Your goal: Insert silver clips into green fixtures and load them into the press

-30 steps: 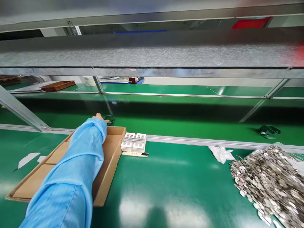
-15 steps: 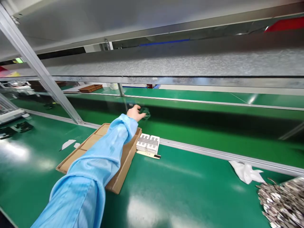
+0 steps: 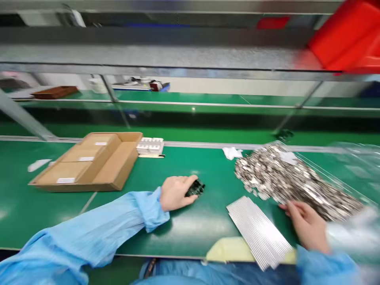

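Observation:
My left hand is closed around a small dark green, circuit-board-like piece, its thumb and fingers gripping the edges just above the green bench. My right hand is at the near edge of a heap of small shiny metal pieces. Its thumb and fingertips are pinched together, and whatever they hold is hidden. Between the hands, nearer my right, lies a ribbed silver metal panel, tilted over a pale yellow sheet at the bench's front edge.
A cardboard tray with flat brown boxes lies at left, beside stacked white printed cards. A white scrap and clear plastic are near the heap. Behind a metal rail, a dark piece sits on the green belt.
My left hand has come back from over the green belt to the bench with the dark green piece. The view has swung right and down, bringing my right hand and the ribbed panel into sight.

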`<state>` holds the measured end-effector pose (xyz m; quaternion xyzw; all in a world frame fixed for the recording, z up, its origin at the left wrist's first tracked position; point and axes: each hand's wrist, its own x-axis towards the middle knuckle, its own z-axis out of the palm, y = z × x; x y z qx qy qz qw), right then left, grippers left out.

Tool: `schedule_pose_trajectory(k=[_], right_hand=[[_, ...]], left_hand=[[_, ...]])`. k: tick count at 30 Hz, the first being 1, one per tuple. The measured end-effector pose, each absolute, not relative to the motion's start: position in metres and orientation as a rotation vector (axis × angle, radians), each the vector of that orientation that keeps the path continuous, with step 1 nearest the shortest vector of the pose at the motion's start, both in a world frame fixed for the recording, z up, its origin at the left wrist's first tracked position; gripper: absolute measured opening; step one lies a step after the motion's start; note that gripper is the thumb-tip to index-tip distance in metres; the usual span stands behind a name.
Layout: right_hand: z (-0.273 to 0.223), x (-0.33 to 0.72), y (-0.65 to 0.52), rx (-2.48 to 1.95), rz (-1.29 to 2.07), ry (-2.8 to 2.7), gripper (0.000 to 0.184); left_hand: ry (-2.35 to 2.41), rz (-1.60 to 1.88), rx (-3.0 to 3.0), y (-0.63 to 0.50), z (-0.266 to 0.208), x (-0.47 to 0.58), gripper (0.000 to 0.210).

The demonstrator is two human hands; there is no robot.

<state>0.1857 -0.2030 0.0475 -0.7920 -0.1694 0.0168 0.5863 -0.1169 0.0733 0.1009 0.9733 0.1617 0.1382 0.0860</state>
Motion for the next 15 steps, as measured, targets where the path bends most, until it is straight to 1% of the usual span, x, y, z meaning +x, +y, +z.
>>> schedule_pose_trajectory(k=[2, 5, 7, 9, 10, 12, 15], right_hand=[[0.044, 0.185, -0.210, -1.792, 0.083, -0.386, 0.057], [0.043, 0.186, -0.208, -1.686, 0.079, -0.384, 0.058], [0.045, 0.186, -0.208, -1.616, 0.082, -0.385, 0.055], [0.050, 0.183, -0.212, -1.535, 0.089, -0.345, 0.053], [0.054, 0.179, -0.215, -1.493, 0.100, -0.317, 0.052], [0.064, 0.163, -0.222, -1.412, 0.138, -0.274, 0.050], [0.079, 0.120, -0.229, -1.347, 0.225, -0.304, 0.039]], left_hand=[[0.579, 0.507, 2.747, 0.064, 0.084, -0.126, 0.058], [0.613, 0.630, 2.490, 0.061, 0.059, -0.138, 0.083], [0.530, 0.626, 2.464, 0.068, 0.049, -0.140, 0.098], [0.438, 0.555, 2.499, 0.079, 0.045, -0.136, 0.107], [0.389, 0.499, 2.513, 0.084, 0.046, -0.132, 0.109], [0.292, 0.370, 2.523, 0.094, 0.049, -0.122, 0.105], [0.215, 0.312, 2.498, 0.095, 0.053, -0.109, 0.089]])
